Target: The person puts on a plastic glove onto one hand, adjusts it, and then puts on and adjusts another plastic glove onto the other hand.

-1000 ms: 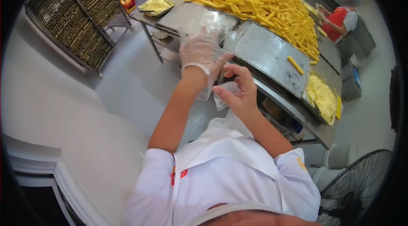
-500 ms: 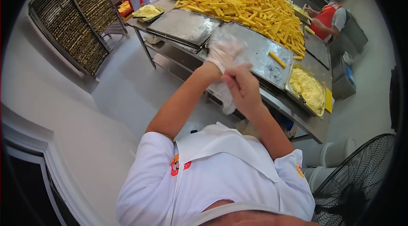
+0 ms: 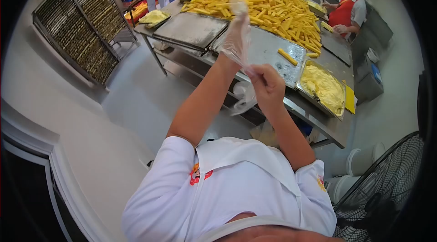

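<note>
A clear plastic glove [image 3: 233, 47] covers my left hand [image 3: 238, 30], whose fingers are stretched out toward the heap of yellow sticks, the glove's tip slightly blurred. My right hand [image 3: 268, 82] is bare and closed, pinching the edge of that glove beside my left wrist. Another piece of loose clear plastic [image 3: 245, 95], looking like a second glove, dangles just left of my right hand. Below both hands lies the near edge of the metal table, with a flat metal tray [image 3: 268, 50] behind them. A single yellow stick [image 3: 287, 57] rests on that tray.
A big heap of yellow sticks [image 3: 273, 7] covers the table's far part. A tray of creamy yellow spread [image 3: 322, 88] sits at the right corner. A tray rack [image 3: 75, 25] stands left, a fan [image 3: 382, 183] at lower right. Co-workers in red aprons [image 3: 343, 14] surround the table.
My left hand has lifted and straightened, pointing farther up over the trays. My right hand has shifted slightly down and right, drawing the glove's edge taut. The loose plastic swings beside it.
</note>
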A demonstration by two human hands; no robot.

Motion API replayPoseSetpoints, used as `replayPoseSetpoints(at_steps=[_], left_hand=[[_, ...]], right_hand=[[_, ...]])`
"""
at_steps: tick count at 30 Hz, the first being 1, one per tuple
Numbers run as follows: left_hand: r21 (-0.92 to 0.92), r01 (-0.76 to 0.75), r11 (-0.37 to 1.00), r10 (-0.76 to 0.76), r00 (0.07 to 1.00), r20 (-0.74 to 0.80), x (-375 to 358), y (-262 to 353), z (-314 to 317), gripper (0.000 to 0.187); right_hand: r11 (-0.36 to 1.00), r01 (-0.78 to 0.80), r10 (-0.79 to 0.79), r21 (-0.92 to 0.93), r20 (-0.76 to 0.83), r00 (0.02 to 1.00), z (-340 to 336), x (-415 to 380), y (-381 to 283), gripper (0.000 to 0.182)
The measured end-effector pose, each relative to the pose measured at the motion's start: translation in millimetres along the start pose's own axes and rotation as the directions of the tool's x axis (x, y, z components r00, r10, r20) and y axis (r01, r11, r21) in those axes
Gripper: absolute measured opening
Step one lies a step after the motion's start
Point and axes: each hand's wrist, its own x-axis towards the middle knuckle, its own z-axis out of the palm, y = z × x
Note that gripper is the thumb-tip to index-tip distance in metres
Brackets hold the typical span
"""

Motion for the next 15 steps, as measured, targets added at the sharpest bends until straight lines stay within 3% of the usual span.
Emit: replayPoseSetpoints(at_steps=[2, 5, 7, 8, 12, 15], left_hand=[[0.085, -0.209, 0.974, 0.191, 0.965, 0.181, 16, 2, 5, 0.091], [-0.003, -0.155, 0.988, 0.153, 0.973, 0.172, 27, -1, 10, 0.087], [-0.039, -0.01, 0.999, 0.016, 0.986, 0.168, 35, -4, 10, 0.087], [-0.013, 0.058, 0.998, -0.05, 0.942, 0.333, 43, -2, 2, 0.09], [-0.032, 0.163, 0.986, -0.147, 0.945, 0.294, 75, -9, -3, 0.087], [-0.111, -0.038, 0.993, 0.059, 0.98, 0.189, 68, -7, 2, 0.087]], right_hand=[[0.998, 0.045, -0.044, -0.05, 0.025, 0.999, 2, 0, -4, 0.01], [0.99, 0.01, -0.011, -0.14, -0.004, 1.0, 0, 5, 0, 0.008], [0.978, 0.038, -0.042, -0.205, -0.013, 0.999, 4, 8, -2, 0.006], [0.978, 0.052, -0.058, -0.202, -0.024, 0.998, 9, 8, 0, 0.006], [0.97, 0.019, -0.033, -0.243, -0.053, 0.998, 14, 9, 3, 0.007], [0.953, -0.018, 0.002, -0.302, -0.052, 0.999, 17, 3, 7, 0.008]])
